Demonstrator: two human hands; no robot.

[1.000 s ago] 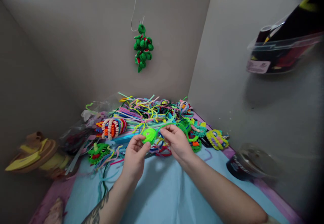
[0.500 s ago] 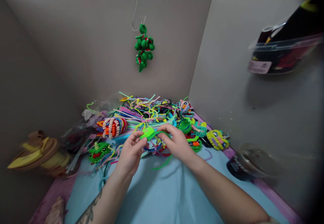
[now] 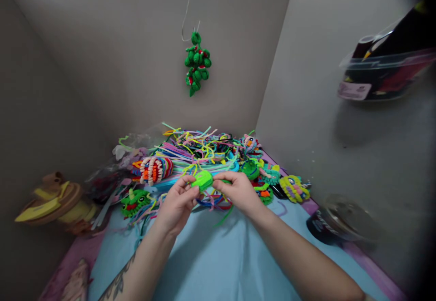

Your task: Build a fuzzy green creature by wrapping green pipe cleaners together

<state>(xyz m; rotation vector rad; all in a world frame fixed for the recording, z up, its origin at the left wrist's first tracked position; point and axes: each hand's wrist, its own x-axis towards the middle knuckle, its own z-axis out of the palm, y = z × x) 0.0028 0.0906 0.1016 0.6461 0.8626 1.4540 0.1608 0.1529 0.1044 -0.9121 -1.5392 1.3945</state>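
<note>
My left hand (image 3: 177, 205) pinches a small bright green coiled pipe-cleaner disc (image 3: 202, 180) from the left. My right hand (image 3: 240, 192) pinches the darker green pipe-cleaner strand (image 3: 225, 215) that comes off the disc, its loose tail hanging below my fingers over the blue mat (image 3: 218, 255). Both hands hover just in front of a heap of loose coloured pipe cleaners (image 3: 197, 149).
Finished pipe-cleaner figures lie around: a striped coil (image 3: 154, 169), a green horned face (image 3: 133, 199), a yellow-green one (image 3: 294, 187). A green ornament (image 3: 196, 62) hangs on a hook on the grey partition. A dark jar (image 3: 332, 226) stands right; tape rolls (image 3: 57, 199) sit left.
My hands have turned the green disc and drawn closer together. The green strand, first arched above my right hand, now hangs below it. The view shifted slightly.
</note>
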